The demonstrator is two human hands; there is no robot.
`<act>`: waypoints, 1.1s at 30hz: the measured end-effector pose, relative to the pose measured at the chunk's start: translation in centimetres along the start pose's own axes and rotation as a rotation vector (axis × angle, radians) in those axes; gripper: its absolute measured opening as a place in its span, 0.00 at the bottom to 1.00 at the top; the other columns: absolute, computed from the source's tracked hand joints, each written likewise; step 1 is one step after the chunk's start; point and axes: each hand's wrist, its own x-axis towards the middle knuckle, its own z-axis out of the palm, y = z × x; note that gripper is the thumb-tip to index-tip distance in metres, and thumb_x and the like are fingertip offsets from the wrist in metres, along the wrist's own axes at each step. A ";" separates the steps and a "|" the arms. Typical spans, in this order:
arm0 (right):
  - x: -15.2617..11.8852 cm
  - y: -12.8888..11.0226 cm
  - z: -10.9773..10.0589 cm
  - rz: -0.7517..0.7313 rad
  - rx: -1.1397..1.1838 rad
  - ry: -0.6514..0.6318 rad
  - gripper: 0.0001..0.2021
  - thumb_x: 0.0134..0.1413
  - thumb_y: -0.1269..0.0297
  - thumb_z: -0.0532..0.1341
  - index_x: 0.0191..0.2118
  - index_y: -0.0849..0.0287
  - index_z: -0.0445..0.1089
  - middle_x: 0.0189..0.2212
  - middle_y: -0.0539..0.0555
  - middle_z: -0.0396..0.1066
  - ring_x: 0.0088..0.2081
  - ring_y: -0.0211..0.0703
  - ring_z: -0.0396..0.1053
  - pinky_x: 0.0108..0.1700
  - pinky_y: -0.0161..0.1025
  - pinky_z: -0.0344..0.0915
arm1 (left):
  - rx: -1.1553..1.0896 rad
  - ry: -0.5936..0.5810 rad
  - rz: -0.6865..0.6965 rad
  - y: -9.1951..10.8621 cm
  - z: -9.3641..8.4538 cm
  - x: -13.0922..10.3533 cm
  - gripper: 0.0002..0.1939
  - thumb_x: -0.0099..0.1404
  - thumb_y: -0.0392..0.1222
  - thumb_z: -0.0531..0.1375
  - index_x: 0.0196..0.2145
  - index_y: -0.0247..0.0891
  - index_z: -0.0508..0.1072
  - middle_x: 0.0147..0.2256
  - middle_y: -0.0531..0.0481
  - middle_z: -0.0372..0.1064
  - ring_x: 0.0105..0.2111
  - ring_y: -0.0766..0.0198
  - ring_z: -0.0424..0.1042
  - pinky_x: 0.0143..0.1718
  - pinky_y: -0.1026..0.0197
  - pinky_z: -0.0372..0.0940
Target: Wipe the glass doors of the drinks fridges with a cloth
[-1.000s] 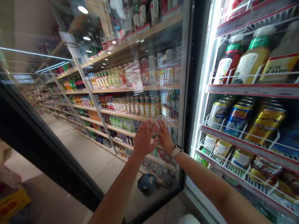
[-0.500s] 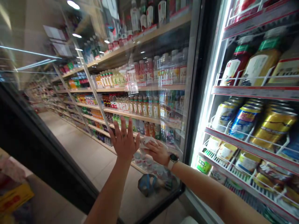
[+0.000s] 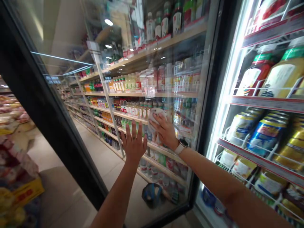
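Shifted higher on the glass door [image 3: 210,95] since half a second ago, white cloth [image 3: 158,111] held beneath the right hand [image 3: 166,129], left hand [image 3: 134,144] spread wide before the door, drink shelves [image 3: 266,101] right of it.

A watch [image 3: 183,143] with a dark, rounded face, a metallic rim and a pale, smooth band circles the right wrist, with the right hand [image 3: 167,131] and right forearm [image 3: 213,177] bare on either side of the watch, and the left hand [image 3: 134,145] and left forearm [image 3: 118,193], left of it, likewise bare.
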 end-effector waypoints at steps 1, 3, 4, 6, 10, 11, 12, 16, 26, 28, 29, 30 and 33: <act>-2.0 -0.6 0.8 -0.028 0.023 -0.045 0.26 0.63 0.74 0.49 0.64 0.50 0.60 0.64 0.52 0.61 0.68 0.45 0.50 0.69 0.54 0.49 | -0.010 -0.003 -0.005 -0.1 0.1 0.0 0.36 0.68 0.46 0.55 0.69 0.43 0.45 0.68 0.44 0.41 0.69 0.49 0.37 0.69 0.41 0.34; -6.9 -1.8 2.3 -0.139 0.087 -0.130 0.25 0.62 0.74 0.50 0.62 0.50 0.63 0.61 0.52 0.66 0.64 0.43 0.58 0.67 0.49 0.54 | -0.027 -0.007 -0.016 -0.1 0.2 0.0 0.35 0.68 0.46 0.55 0.69 0.44 0.45 0.68 0.44 0.42 0.69 0.49 0.39 0.69 0.40 0.34; -9.3 -2.4 2.9 -0.210 0.125 -0.136 0.24 0.63 0.74 0.50 0.61 0.51 0.65 0.58 0.52 0.69 0.62 0.42 0.61 0.65 0.47 0.57 | -0.029 -0.005 -0.018 -0.2 0.2 0.0 0.35 0.68 0.46 0.55 0.69 0.45 0.45 0.68 0.44 0.42 0.69 0.49 0.39 0.69 0.40 0.34; -13.0 -3.0 3.5 -0.279 0.157 -0.158 0.21 0.64 0.73 0.49 0.57 0.48 0.69 0.53 0.48 0.74 0.57 0.37 0.67 0.62 0.39 0.61 | -0.018 0.006 -0.010 -0.2 0.2 0.0 0.36 0.68 0.46 0.55 0.69 0.44 0.45 0.68 0.44 0.43 0.69 0.50 0.39 0.69 0.42 0.34; -13.1 -1.5 2.6 -0.420 0.179 -0.158 0.21 0.68 0.70 0.47 0.57 0.45 0.69 0.53 0.44 0.74 0.57 0.31 0.66 0.60 0.34 0.61 | 0.031 0.025 0.029 -0.2 0.2 0.2 0.37 0.67 0.45 0.56 0.69 0.42 0.45 0.68 0.44 0.41 0.69 0.51 0.37 0.69 0.43 0.34; -11.5 -0.5 2.0 -0.435 0.179 -0.154 0.21 0.68 0.70 0.48 0.58 0.45 0.67 0.54 0.44 0.72 0.58 0.31 0.65 0.61 0.34 0.60 | 0.042 0.028 0.035 -0.3 0.3 0.2 0.37 0.67 0.45 0.56 0.69 0.41 0.45 0.68 0.43 0.40 0.69 0.51 0.36 0.69 0.43 0.34; -9.5 0.6 1.4 -0.432 0.179 -0.143 0.21 0.67 0.71 0.49 0.60 0.45 0.65 0.56 0.43 0.71 0.60 0.31 0.63 0.62 0.36 0.59 | 0.047 0.031 0.042 -0.4 0.3 0.2 0.37 0.67 0.45 0.56 0.69 0.41 0.45 0.68 0.43 0.40 0.69 0.51 0.36 0.69 0.44 0.34; -0.2 4.9 -1.3 -0.277 0.138 -0.068 0.25 0.65 0.75 0.51 0.63 0.46 0.60 0.64 0.47 0.60 0.67 0.41 0.52 0.68 0.52 0.51 | 0.028 0.053 0.057 -0.7 0.7 0.3 0.37 0.67 0.46 0.55 0.69 0.41 0.45 0.69 0.44 0.40 0.70 0.51 0.35 0.69 0.44 0.35; -5.7 1.7 1.7 -0.178 0.133 -0.052 0.24 0.65 0.73 0.51 0.62 0.47 0.63 0.60 0.48 0.66 0.65 0.38 0.57 0.67 0.46 0.54 | -0.005 0.025 0.013 -1.0 1.3 0.1 0.37 0.67 0.47 0.55 0.69 0.43 0.45 0.68 0.44 0.43 0.69 0.49 0.38 0.69 0.42 0.36; -10.0 0.3 2.9 -0.245 0.184 -0.128 0.22 0.65 0.73 0.51 0.60 0.46 0.65 0.56 0.46 0.71 0.62 0.36 0.61 0.64 0.41 0.59 | 0.008 0.020 0.013 -0.9 1.3 0.0 0.37 0.67 0.47 0.55 0.69 0.43 0.46 0.68 0.44 0.43 0.69 0.49 0.38 0.69 0.42 0.36; -11.7 -0.2 3.3 -0.275 0.198 -0.158 0.21 0.66 0.72 0.50 0.59 0.46 0.66 0.55 0.46 0.72 0.60 0.35 0.63 0.63 0.40 0.60 | 0.017 0.023 0.018 -0.9 1.2 0.0 0.37 0.67 0.47 0.55 0.69 0.42 0.46 0.68 0.44 0.43 0.69 0.49 0.38 0.69 0.43 0.36; -12.9 -0.5 3.5 -0.301 0.206 -0.186 0.21 0.66 0.72 0.49 0.58 0.46 0.67 0.54 0.46 0.73 0.59 0.34 0.65 0.62 0.39 0.62 | 0.025 0.031 0.025 -0.8 1.2 0.1 0.37 0.67 0.47 0.55 0.69 0.42 0.46 0.68 0.44 0.43 0.69 0.50 0.37 0.69 0.43 0.36; -12.8 -0.3 3.1 -0.377 0.197 -0.247 0.21 0.67 0.72 0.47 0.58 0.46 0.67 0.54 0.45 0.73 0.59 0.32 0.65 0.60 0.37 0.62 | 0.046 0.048 0.037 -0.5 1.0 0.2 0.36 0.67 0.46 0.55 0.69 0.41 0.47 0.68 0.43 0.45 0.69 0.51 0.38 0.69 0.45 0.36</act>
